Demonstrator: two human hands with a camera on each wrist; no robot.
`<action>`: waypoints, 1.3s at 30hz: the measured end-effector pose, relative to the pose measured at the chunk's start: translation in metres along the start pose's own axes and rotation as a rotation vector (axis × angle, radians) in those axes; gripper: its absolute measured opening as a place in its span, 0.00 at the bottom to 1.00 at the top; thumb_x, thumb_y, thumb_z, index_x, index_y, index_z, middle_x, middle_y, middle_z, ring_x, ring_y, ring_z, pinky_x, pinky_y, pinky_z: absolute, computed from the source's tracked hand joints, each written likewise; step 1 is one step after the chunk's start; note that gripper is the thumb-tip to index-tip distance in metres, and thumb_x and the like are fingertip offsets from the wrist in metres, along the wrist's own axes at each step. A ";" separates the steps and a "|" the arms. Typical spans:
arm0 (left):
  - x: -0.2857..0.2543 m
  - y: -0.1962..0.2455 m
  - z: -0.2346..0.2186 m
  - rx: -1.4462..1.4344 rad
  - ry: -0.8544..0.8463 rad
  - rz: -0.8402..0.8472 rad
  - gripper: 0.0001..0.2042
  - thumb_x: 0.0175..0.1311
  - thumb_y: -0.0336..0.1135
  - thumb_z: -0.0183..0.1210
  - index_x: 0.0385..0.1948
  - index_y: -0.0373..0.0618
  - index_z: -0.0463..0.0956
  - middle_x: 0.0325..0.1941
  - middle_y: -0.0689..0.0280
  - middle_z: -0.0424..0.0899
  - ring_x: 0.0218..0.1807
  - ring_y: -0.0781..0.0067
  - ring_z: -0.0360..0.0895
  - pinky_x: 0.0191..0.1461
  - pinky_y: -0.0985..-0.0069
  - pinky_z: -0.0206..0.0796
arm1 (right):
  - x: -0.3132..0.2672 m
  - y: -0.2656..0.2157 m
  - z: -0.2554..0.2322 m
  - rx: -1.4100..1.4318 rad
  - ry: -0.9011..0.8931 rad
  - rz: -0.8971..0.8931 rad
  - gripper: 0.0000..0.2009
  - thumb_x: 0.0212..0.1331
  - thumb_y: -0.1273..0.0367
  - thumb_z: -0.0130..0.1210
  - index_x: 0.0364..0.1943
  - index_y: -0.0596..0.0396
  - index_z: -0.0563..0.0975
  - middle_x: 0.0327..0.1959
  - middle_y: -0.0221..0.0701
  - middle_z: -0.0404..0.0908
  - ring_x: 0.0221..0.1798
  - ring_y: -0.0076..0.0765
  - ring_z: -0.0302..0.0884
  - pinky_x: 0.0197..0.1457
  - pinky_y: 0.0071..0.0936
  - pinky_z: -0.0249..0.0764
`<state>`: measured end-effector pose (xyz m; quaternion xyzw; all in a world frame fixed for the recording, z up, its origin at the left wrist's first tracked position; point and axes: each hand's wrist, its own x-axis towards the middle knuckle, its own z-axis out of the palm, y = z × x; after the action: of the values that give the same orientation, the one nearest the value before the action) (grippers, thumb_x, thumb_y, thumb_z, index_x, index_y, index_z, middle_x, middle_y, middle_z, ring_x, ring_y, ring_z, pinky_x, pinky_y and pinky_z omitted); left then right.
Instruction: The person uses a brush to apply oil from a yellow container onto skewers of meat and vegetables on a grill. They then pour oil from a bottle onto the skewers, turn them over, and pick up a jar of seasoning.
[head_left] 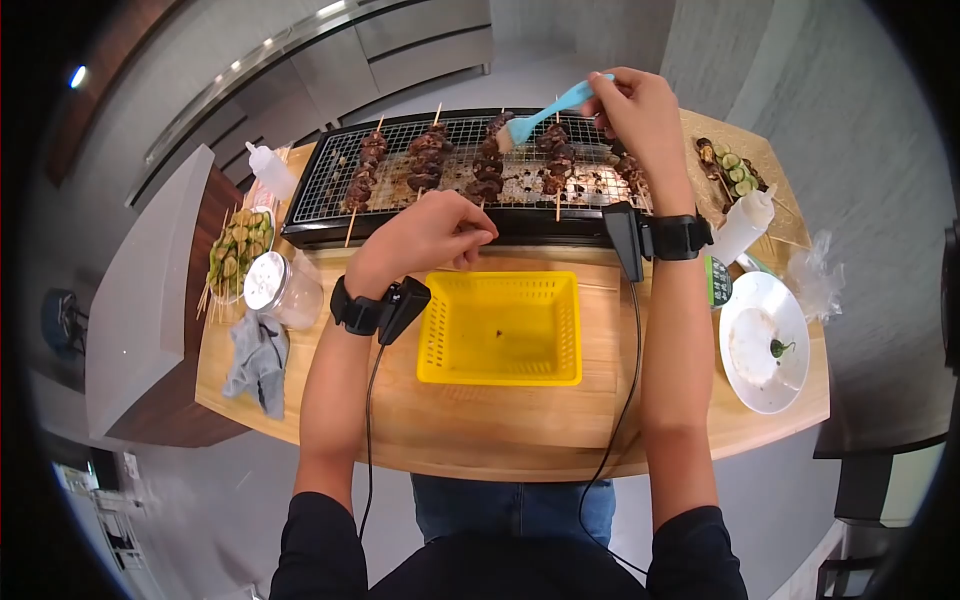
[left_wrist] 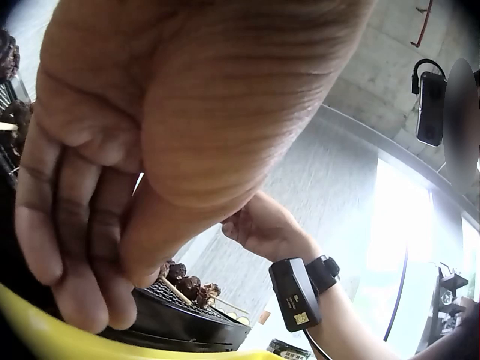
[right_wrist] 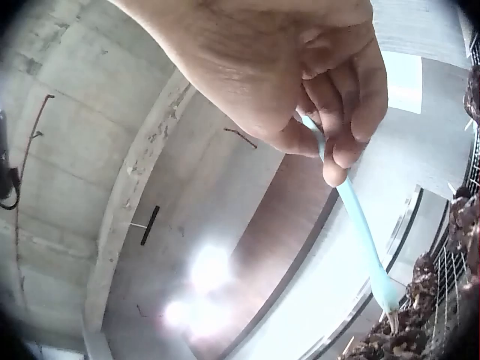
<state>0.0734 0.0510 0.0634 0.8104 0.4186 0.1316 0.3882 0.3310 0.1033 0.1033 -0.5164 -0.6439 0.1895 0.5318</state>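
In the head view my right hand (head_left: 637, 112) pinches the handle of a light blue basting brush (head_left: 560, 106) above the grill. Its bristles (head_left: 507, 137) meet the middle meat skewer (head_left: 488, 165); the right wrist view also has the brush (right_wrist: 360, 225) slanting down to the meat. My left hand (head_left: 435, 232) hovers by the grill's front edge, close to the lower end of that skewer. Its fingers (left_wrist: 71, 225) hang loosely bent with nothing between them. Several skewers of dark meat lie across the wire grate (head_left: 395, 187) of the black grill (head_left: 410, 232).
A yellow basket (head_left: 500, 376) stands before the grill. To the left are a squeeze bottle (head_left: 270, 172), vegetable skewers (head_left: 240, 245), a lidded jar (head_left: 290, 292) and a grey cloth (head_left: 257, 360). On the right stand another bottle (head_left: 745, 222) and a white plate (head_left: 745, 365) with a green pepper (head_left: 780, 348).
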 end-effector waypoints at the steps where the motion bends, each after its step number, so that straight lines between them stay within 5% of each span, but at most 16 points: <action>1: 0.000 0.000 0.001 -0.006 0.003 -0.015 0.10 0.65 0.27 0.56 0.41 0.27 0.79 0.25 0.62 0.84 0.27 0.79 0.81 0.35 0.81 0.74 | 0.000 0.000 0.001 0.000 0.000 -0.002 0.14 0.63 0.66 0.52 0.34 0.66 0.82 0.21 0.31 0.84 0.23 0.22 0.82 0.31 0.22 0.77; 6: 0.001 0.004 0.002 0.010 0.012 -0.021 0.10 0.65 0.28 0.56 0.41 0.27 0.80 0.22 0.64 0.81 0.24 0.81 0.77 0.31 0.81 0.71 | 0.003 0.012 0.020 0.303 0.003 -0.009 0.13 0.65 0.67 0.53 0.35 0.67 0.81 0.23 0.33 0.85 0.23 0.23 0.82 0.27 0.21 0.76; 15: 0.000 0.007 0.003 0.043 0.022 -0.018 0.11 0.65 0.29 0.57 0.40 0.28 0.80 0.20 0.64 0.80 0.23 0.81 0.75 0.28 0.81 0.67 | 0.005 0.023 0.007 -0.002 0.063 -0.039 0.14 0.63 0.65 0.52 0.33 0.65 0.82 0.23 0.32 0.85 0.23 0.24 0.82 0.31 0.23 0.77; 18: 0.000 0.008 0.003 0.061 0.021 -0.016 0.11 0.64 0.30 0.57 0.39 0.27 0.80 0.27 0.56 0.84 0.27 0.73 0.84 0.32 0.79 0.74 | 0.004 0.022 0.002 0.017 0.069 -0.022 0.14 0.63 0.65 0.52 0.33 0.65 0.82 0.22 0.32 0.85 0.23 0.24 0.82 0.31 0.23 0.77; 20: 0.001 0.004 0.005 0.020 0.031 -0.008 0.11 0.65 0.30 0.57 0.41 0.29 0.80 0.21 0.64 0.80 0.23 0.82 0.75 0.28 0.82 0.67 | 0.004 0.020 0.002 0.012 0.053 -0.041 0.14 0.63 0.65 0.52 0.32 0.64 0.82 0.22 0.32 0.85 0.23 0.24 0.82 0.31 0.22 0.77; 27: 0.000 0.004 0.004 0.018 0.023 0.010 0.11 0.66 0.29 0.57 0.40 0.28 0.79 0.20 0.66 0.78 0.22 0.83 0.71 0.26 0.82 0.64 | 0.005 0.013 -0.010 0.015 0.089 -0.065 0.14 0.63 0.64 0.54 0.32 0.63 0.82 0.21 0.30 0.84 0.23 0.23 0.82 0.31 0.21 0.77; 30: 0.001 0.004 0.004 0.047 0.016 -0.012 0.12 0.64 0.31 0.58 0.39 0.28 0.80 0.27 0.55 0.85 0.27 0.72 0.83 0.33 0.79 0.74 | 0.004 0.010 -0.019 -0.001 0.132 -0.059 0.14 0.63 0.64 0.54 0.33 0.62 0.83 0.21 0.29 0.84 0.22 0.22 0.81 0.31 0.21 0.76; 32: 0.000 0.003 0.005 0.024 0.020 0.013 0.11 0.66 0.29 0.56 0.40 0.27 0.79 0.19 0.66 0.77 0.21 0.83 0.69 0.26 0.81 0.63 | 0.004 0.009 -0.024 -0.010 0.153 -0.067 0.14 0.63 0.63 0.54 0.33 0.62 0.83 0.21 0.29 0.84 0.22 0.21 0.80 0.30 0.22 0.76; 39: 0.000 0.006 0.006 0.033 0.026 0.003 0.11 0.66 0.30 0.56 0.41 0.28 0.79 0.21 0.65 0.79 0.23 0.82 0.74 0.28 0.82 0.66 | 0.009 0.023 -0.020 -0.015 0.099 -0.100 0.15 0.63 0.62 0.54 0.33 0.61 0.83 0.20 0.29 0.84 0.21 0.23 0.79 0.29 0.23 0.75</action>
<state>0.0802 0.0454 0.0637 0.8157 0.4244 0.1358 0.3690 0.3605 0.1135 0.0967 -0.4961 -0.6433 0.1320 0.5680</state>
